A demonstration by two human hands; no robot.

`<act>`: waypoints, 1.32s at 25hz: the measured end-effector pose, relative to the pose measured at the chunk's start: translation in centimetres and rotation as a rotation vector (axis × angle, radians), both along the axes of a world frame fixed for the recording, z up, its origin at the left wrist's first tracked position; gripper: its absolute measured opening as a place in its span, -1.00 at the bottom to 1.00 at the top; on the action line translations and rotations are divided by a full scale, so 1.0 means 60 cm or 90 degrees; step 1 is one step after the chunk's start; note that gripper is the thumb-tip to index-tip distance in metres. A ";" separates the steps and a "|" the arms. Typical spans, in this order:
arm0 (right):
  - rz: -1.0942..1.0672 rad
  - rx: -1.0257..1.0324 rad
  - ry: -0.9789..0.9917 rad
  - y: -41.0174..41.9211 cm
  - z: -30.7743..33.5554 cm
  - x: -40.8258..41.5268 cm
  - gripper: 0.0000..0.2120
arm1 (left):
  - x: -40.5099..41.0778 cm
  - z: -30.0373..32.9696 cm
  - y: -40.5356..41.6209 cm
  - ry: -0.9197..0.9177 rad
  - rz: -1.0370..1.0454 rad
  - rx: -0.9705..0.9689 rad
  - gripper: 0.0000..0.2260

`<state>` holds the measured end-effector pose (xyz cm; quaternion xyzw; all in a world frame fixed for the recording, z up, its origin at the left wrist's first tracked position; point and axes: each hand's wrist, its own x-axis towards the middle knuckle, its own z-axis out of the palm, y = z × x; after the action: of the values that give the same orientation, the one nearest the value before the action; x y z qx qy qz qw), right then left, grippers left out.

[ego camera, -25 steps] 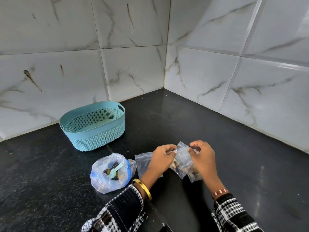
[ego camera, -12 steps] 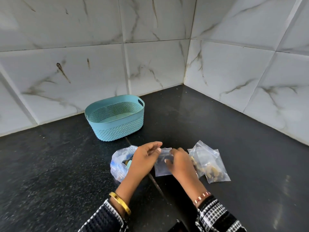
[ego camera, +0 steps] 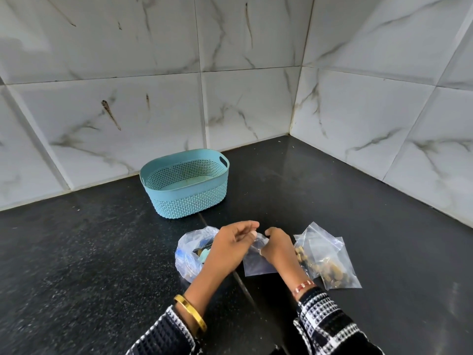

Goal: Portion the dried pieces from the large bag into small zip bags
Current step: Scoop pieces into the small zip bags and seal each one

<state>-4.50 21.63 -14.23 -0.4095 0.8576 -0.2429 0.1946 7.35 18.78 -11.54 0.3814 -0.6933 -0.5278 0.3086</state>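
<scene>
An empty small zip bag [ego camera: 257, 263] lies on the black counter in front of me. My left hand [ego camera: 231, 248] and my right hand [ego camera: 277, 248] both pinch its top edge. To the left, partly behind my left hand, sits the large clear bag [ego camera: 188, 254] with dark dried pieces and a pale green scoop [ego camera: 204, 254] inside. To the right lie filled small zip bags [ego camera: 330, 262] holding brown dried pieces, apart from my right hand.
A teal perforated basket [ego camera: 186, 198] stands behind the bags near the left wall, empty as far as I can see. Marble-look tiled walls meet in a corner at the back right. A seam in the black counter [ego camera: 89, 252] runs under my hands.
Both hands let go of the filled small bag, which now lies at the right. They have taken up an empty small bag in the middle. The camera view has shifted left.
</scene>
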 end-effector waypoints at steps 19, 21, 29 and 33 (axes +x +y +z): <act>-0.021 -0.449 0.046 0.097 0.089 0.016 -0.93 | 0.019 0.060 0.024 0.024 0.021 0.033 -0.86; -0.032 -0.439 -0.020 0.101 0.093 0.030 -0.83 | 0.020 0.061 0.028 0.027 0.006 0.031 -0.83; -0.021 -0.378 -0.198 0.102 0.100 0.040 -0.86 | 0.018 0.056 0.039 0.055 -0.010 0.033 -0.89; -0.033 -0.359 -0.219 0.105 0.104 0.035 -0.83 | 0.017 0.059 0.042 0.081 0.028 0.066 -0.87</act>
<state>-2.42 27.91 -7.98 -0.3782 0.7213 -0.5412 0.2093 8.36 21.33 -7.98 0.3780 -0.6351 -0.5794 0.3435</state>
